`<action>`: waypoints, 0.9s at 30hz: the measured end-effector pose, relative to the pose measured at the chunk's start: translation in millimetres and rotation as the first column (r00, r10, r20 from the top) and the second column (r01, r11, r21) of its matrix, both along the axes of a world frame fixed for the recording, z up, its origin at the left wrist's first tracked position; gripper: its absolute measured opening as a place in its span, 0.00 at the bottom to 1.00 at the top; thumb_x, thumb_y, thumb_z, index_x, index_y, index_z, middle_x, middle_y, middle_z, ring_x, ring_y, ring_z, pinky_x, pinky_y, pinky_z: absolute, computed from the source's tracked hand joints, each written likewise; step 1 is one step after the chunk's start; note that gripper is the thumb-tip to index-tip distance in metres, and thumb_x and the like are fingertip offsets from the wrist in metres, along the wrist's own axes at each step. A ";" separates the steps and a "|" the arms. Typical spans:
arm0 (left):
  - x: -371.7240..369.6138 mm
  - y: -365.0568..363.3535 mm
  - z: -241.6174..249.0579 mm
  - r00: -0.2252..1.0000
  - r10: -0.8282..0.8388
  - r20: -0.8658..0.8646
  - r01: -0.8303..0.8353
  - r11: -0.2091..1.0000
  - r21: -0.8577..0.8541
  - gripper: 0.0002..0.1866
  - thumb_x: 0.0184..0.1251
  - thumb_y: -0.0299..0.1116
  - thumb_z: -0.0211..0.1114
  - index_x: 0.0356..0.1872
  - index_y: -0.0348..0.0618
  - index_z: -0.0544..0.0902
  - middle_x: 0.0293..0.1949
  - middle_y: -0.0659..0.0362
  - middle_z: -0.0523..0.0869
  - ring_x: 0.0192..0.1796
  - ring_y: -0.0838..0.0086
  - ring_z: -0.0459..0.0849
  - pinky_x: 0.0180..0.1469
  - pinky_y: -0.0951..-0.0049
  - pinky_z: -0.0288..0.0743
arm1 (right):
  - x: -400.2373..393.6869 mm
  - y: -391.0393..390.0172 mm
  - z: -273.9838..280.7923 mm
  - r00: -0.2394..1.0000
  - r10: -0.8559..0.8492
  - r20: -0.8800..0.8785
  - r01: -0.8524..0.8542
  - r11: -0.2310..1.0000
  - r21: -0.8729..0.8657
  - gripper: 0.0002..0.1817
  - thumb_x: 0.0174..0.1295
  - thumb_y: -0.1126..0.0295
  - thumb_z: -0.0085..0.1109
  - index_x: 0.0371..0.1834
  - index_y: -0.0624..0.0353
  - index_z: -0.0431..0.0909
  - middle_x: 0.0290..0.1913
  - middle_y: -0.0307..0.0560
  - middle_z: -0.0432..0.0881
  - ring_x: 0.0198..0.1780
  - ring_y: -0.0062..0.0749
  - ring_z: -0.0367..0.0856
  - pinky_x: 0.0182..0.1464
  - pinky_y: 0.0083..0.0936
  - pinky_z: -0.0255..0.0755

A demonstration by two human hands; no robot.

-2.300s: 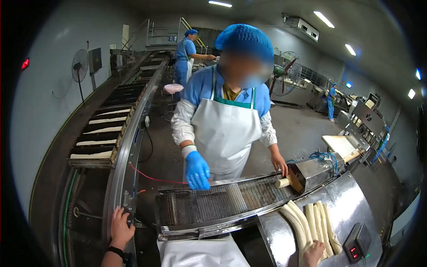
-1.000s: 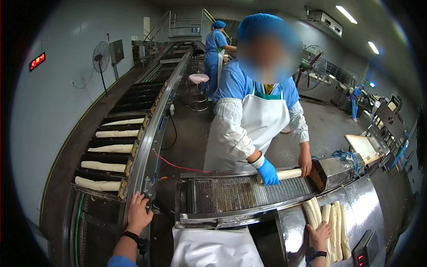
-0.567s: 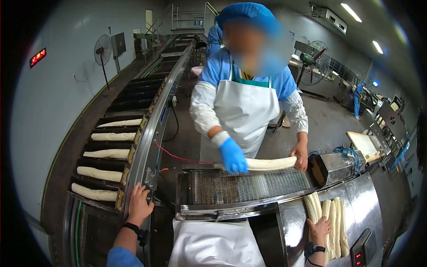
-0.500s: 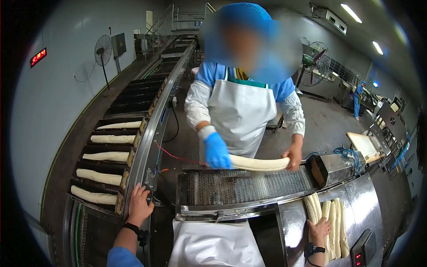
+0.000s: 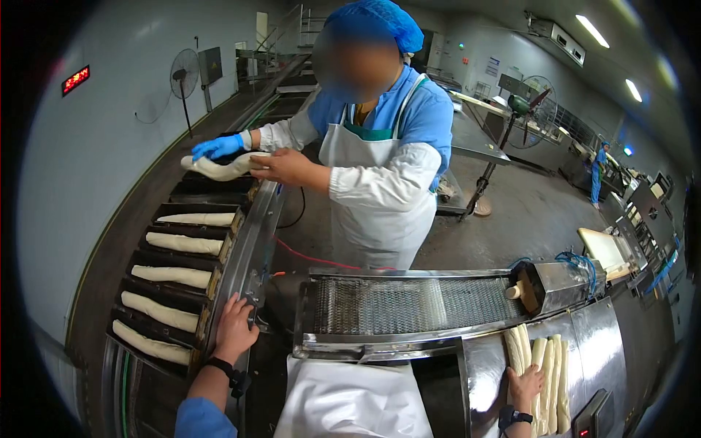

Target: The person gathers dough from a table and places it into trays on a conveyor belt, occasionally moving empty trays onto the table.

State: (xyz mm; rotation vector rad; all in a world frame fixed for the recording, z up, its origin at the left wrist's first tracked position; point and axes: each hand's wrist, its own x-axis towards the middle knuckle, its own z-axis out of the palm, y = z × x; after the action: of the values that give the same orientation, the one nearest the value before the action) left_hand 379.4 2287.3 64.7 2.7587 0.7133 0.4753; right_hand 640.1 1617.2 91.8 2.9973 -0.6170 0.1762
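My left hand (image 5: 236,328) rests with fingers apart on the metal rail (image 5: 244,270) beside the pan conveyor, holding nothing. Long dough strips (image 5: 553,379) lie side by side on the steel table (image 5: 595,332), and my right hand (image 5: 526,383) lies spread on them. Across from me a co-worker (image 5: 387,175) holds a dough roll (image 5: 223,169) in both hands above the dark pans. Nearer pans on that conveyor each hold one dough roll (image 5: 171,274).
A mesh belt (image 5: 380,305) runs between me and the co-worker, with a dough piece (image 5: 515,290) at its right end. White sheeting (image 5: 354,401) hangs in front of me. A small scale (image 5: 597,416) stands at lower right. Standing fans (image 5: 185,77) are farther back.
The co-worker has turned and carried the dough roll from above the mesh belt to the pans at the left. A dough piece now shows at the belt's right end. My hands have barely moved.
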 end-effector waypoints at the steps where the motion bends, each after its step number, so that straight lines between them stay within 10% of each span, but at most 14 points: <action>1: -0.3 0.2 0.2 1.000 0.002 -0.003 -0.002 1.000 -0.001 0.24 0.50 0.30 0.68 0.52 0.34 0.83 0.62 0.44 0.78 0.75 0.52 0.63 0.76 0.58 0.58 | -0.6 1.7 1.9 1.000 0.004 0.000 -0.004 1.000 -0.001 0.50 0.46 0.37 0.70 0.65 0.61 0.66 0.68 0.69 0.66 0.70 0.63 0.62 0.70 0.56 0.57; 10: 1.1 1.7 2.8 1.000 0.011 -0.028 -0.011 1.000 0.007 0.24 0.51 0.31 0.68 0.52 0.36 0.84 0.62 0.46 0.78 0.75 0.53 0.62 0.76 0.57 0.58 | -1.9 -2.7 2.7 0.996 -0.005 -0.083 0.009 0.999 0.051 0.55 0.46 0.38 0.70 0.71 0.64 0.62 0.72 0.70 0.60 0.72 0.66 0.59 0.73 0.57 0.52; 18: 1.7 1.8 2.1 0.999 0.021 -0.028 -0.021 0.999 -0.024 0.25 0.49 0.31 0.69 0.52 0.35 0.83 0.63 0.47 0.78 0.75 0.54 0.62 0.77 0.58 0.57 | -83.4 -41.9 4.1 0.898 0.440 0.015 -0.431 0.872 0.233 0.53 0.42 0.50 0.72 0.76 0.54 0.62 0.78 0.68 0.51 0.79 0.67 0.42 0.79 0.56 0.35; 20: 2.8 2.9 2.2 0.999 0.025 -0.031 -0.026 0.999 -0.031 0.25 0.49 0.31 0.69 0.52 0.35 0.83 0.63 0.47 0.78 0.75 0.54 0.62 0.77 0.58 0.57 | -110.4 -46.1 7.5 0.848 0.528 0.039 -0.527 0.849 -0.034 0.43 0.49 0.61 0.68 0.72 0.58 0.66 0.69 0.67 0.67 0.71 0.59 0.64 0.71 0.49 0.59; 21: 2.8 2.8 1.8 0.999 0.019 -0.029 -0.019 1.000 -0.016 0.25 0.49 0.31 0.69 0.52 0.35 0.83 0.63 0.46 0.78 0.75 0.53 0.62 0.76 0.57 0.57 | -126.7 -55.9 13.4 0.801 0.599 -0.005 -0.597 0.797 -0.093 0.46 0.57 0.47 0.68 0.77 0.53 0.60 0.68 0.75 0.66 0.66 0.68 0.69 0.65 0.53 0.67; 27: 2.6 1.4 4.4 1.000 0.006 -0.031 -0.006 1.000 -0.008 0.25 0.49 0.31 0.69 0.52 0.34 0.83 0.62 0.45 0.78 0.75 0.53 0.62 0.76 0.57 0.57 | -182.2 -53.4 19.9 0.904 0.424 0.056 -0.428 0.896 0.116 0.40 0.56 0.58 0.71 0.72 0.54 0.67 0.72 0.73 0.61 0.71 0.69 0.60 0.70 0.54 0.60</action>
State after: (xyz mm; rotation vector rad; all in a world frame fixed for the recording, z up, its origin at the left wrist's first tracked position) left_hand 382.0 2288.7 69.1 2.7623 0.7294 0.4312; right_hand 458.0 1563.8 111.7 3.2135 0.0443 0.2129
